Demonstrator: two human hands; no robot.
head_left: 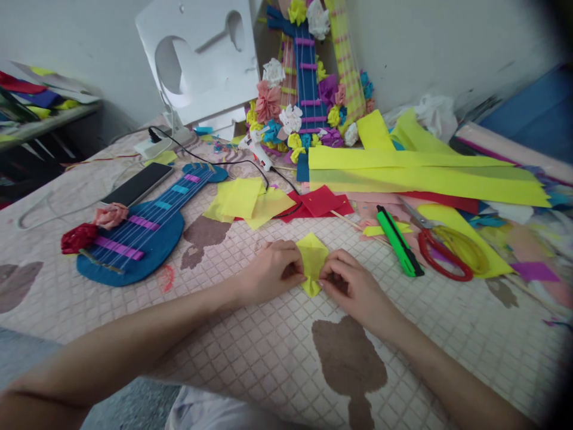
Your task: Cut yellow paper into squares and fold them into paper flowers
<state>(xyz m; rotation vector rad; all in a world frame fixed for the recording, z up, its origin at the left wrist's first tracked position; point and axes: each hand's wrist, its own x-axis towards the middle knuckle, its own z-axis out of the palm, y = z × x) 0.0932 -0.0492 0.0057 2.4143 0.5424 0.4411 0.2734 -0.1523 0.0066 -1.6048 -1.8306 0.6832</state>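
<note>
A small square of yellow crepe paper (314, 257) is between my two hands, turned corner-up just over the table. My left hand (280, 269) pinches its left side, thumb against fingers. On the opposite side my right hand (347, 278) pinches the paper near its lower right edge. The lower part looks creased between the fingertips. Behind the hands lie a stack of yellow paper squares (244, 198) and several red paper squares (320, 202). To the left rests a blue paper guitar (134, 245) with purple strips, strings and two paper roses (79, 237).
A green box cutter (400, 242) and red-handled scissors (443, 254) lie at right, near long yellow crepe strips (425, 173). Behind are a white glue gun (258, 149) with its cable, a phone (138, 183), a power strip (154, 145), and flower-covered guitars (308, 77) against the wall.
</note>
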